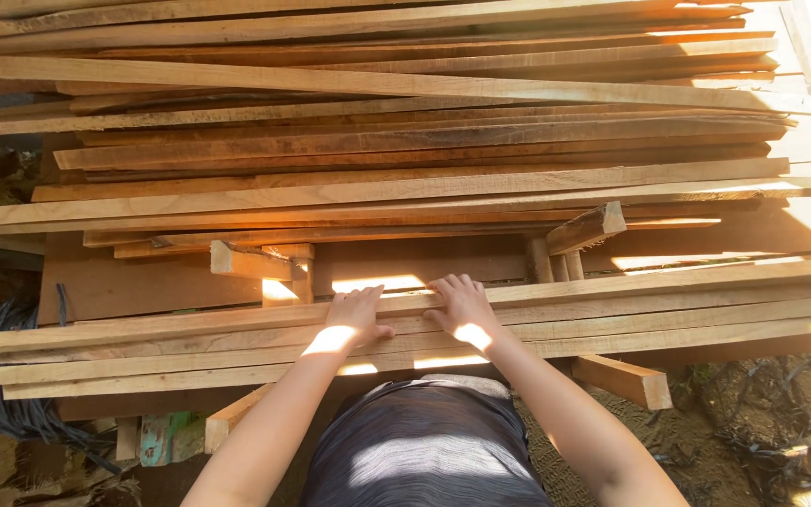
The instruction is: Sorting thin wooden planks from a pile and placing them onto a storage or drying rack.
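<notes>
A left hand and right hand rest flat, fingers spread, holding nothing, on rough long wooden planks stacked crosswise.

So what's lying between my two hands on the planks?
Head view: only bare wood of the near planks lies between the left hand and right hand, with a sunlit patch.

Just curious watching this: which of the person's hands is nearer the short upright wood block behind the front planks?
Left. The left hand rests just right of the block; the right hand lies farther right.
</notes>
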